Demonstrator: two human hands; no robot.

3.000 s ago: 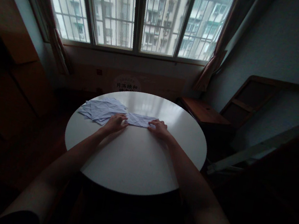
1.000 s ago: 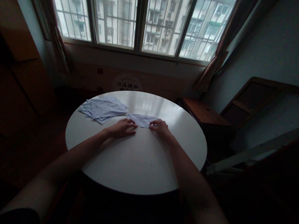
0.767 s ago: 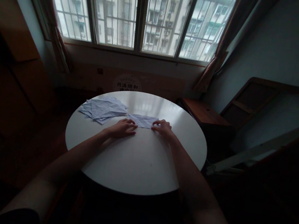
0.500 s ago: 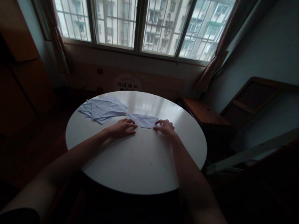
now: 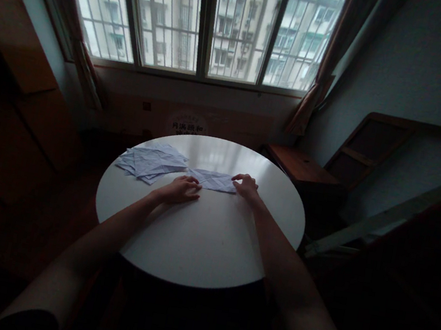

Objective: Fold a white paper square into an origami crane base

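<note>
A creased, pale folded sheet of paper (image 5: pixel 215 182) lies on the white round table (image 5: pixel 207 242). My left hand (image 5: pixel 180 190) rests at the sheet's near left corner, its fingers stretched out and a little apart, fingertips touching the paper. At the right end of the sheet is my right hand (image 5: pixel 247 187), with bent fingers and a gap between thumb and forefinger. Whether those fingertips press on the paper's edge is hard to make out. To the left, a pile of similar creased papers (image 5: pixel 153 160) lies loosely overlapped, close to the single sheet.
Beyond the table are a barred window (image 5: pixel 207 20) and a printed cardboard panel (image 5: pixel 228 123) below it. A low wooden stand (image 5: pixel 303 165) is at the right, near the table's edge. Wooden cabinets (image 5: pixel 35 126) line the left side.
My right hand has shifted slightly right along the sheet, and more of the sheet's right end shows. My left hand and the pile are nearly unchanged.
</note>
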